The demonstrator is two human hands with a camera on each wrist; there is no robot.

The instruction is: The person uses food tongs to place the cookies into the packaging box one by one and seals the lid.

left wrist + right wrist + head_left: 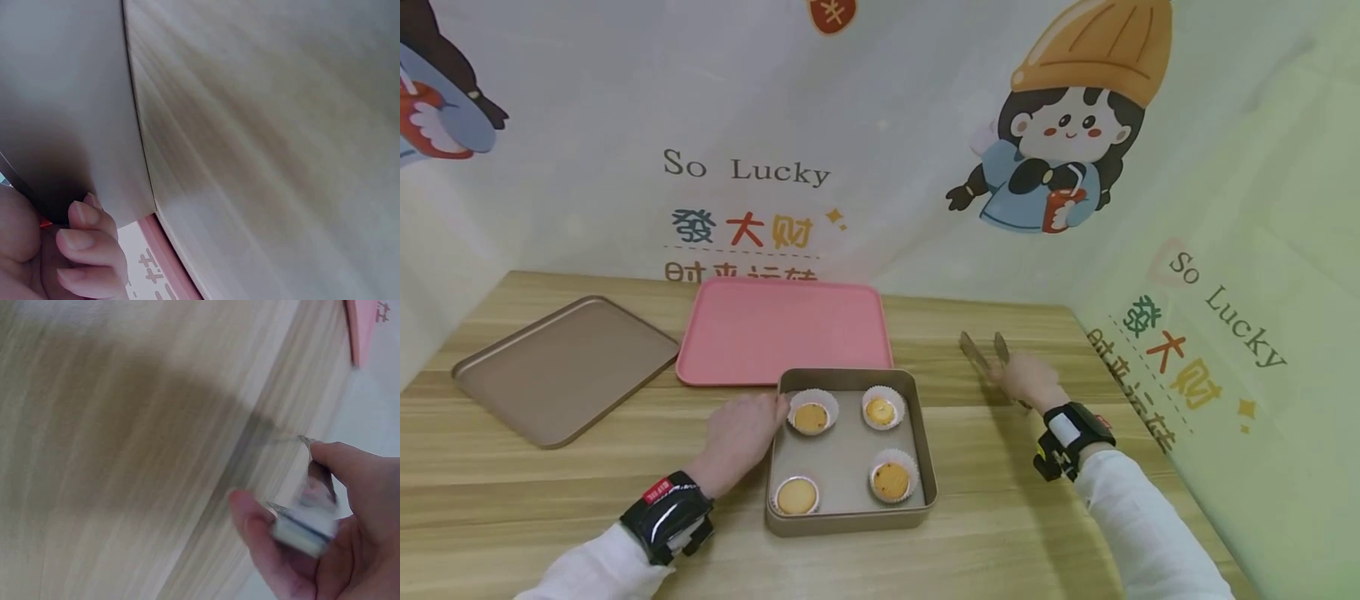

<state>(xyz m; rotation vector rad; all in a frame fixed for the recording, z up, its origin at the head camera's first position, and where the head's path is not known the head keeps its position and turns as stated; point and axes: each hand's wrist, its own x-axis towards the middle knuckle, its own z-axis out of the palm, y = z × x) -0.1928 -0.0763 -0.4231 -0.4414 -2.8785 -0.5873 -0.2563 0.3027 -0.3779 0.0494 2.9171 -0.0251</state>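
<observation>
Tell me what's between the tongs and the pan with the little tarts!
Just bare wooden table lies between the tongs in the right hand and the pan holding the four tarts. The head view shows that gap.

Light in here's soft, fairly even over the table (985,483); shadow below the right hand (1030,382). Right wall (1262,208) greenish. Left-wrist view hazy, dark patch on the pan (62,94). Right-wrist view: tongs (305,531) blurred, broad diffuse shadow.
</observation>
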